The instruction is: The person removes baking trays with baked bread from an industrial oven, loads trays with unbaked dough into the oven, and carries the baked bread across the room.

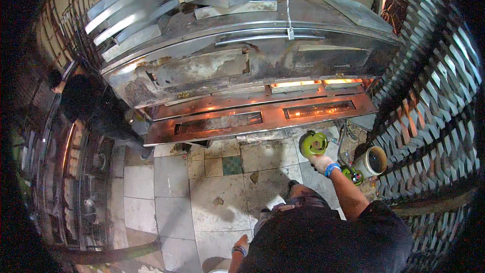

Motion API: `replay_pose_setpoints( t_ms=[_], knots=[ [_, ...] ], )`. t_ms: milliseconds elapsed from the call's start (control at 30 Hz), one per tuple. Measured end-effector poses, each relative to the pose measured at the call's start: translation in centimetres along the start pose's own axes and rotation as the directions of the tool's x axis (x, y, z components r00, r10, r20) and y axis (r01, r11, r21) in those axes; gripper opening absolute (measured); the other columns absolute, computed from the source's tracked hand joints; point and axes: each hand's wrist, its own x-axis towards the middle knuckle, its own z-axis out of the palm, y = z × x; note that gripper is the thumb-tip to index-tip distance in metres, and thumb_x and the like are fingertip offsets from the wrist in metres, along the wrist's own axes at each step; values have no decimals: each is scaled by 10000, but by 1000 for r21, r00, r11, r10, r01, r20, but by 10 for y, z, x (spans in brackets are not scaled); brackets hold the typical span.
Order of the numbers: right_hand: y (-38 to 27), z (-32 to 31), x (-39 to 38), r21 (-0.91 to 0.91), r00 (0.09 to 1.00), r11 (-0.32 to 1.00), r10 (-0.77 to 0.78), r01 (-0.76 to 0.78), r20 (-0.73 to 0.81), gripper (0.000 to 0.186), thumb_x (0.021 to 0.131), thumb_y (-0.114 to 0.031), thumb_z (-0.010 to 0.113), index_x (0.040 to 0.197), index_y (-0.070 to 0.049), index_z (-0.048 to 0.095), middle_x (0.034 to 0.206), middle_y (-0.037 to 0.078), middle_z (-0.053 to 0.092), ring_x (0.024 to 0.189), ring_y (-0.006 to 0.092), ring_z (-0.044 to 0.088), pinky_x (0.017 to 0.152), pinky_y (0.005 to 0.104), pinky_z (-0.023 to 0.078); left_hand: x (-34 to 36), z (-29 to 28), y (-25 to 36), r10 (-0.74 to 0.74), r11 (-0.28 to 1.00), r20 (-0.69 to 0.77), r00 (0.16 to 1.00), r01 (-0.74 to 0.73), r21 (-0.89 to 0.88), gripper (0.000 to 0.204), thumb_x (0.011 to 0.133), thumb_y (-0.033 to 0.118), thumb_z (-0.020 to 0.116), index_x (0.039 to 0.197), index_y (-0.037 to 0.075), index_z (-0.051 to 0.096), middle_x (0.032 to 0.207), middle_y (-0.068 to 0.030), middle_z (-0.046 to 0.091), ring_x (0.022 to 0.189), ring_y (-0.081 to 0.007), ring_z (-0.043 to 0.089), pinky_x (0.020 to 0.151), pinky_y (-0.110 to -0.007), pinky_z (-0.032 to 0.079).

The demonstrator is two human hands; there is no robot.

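My right hand grips a small green gas cylinder, holding it by the ring on its top, in front of the lowered, soot-stained metal oven door. A second green cylinder with a fitting and hose stands beside a pale bucket with a dark inside. Low at the centre, my left hand hangs with curled fingers; what they hold, if anything, is hidden. Flames glow in long burner trays inside the oven.
Racks of stacked metal pans line the right side. A person in dark clothes bends at the left beside another hot metal unit. More trays lie piled on the oven. Stained tiles form the floor.
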Motion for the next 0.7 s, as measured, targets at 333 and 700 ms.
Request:
replay_pose_setpoints(
  t_ms=[333,700],
  knots=[
    [92,-25,10,92,947,943,-321,319,5,341,938,-387,518,975,-82,667,861,142,686,797,261,653,730,413,522,76,-140,178,-409,725,189,893,444,-526,499,981,403,481,1268,3,566,1128,-174,702,994,-340,679,788,-450,540],
    [398,31,21,-286,910,939,279,-192,306,522,970,-453,451,1248,-47,625,1309,233,621,1198,401,602,1046,474,445,178,-173,387,-308,864,135,942,336,-375,410,981,310,554,1278,27,558,1204,-215,681,950,-324,692,824,-450,550]
  ],
)
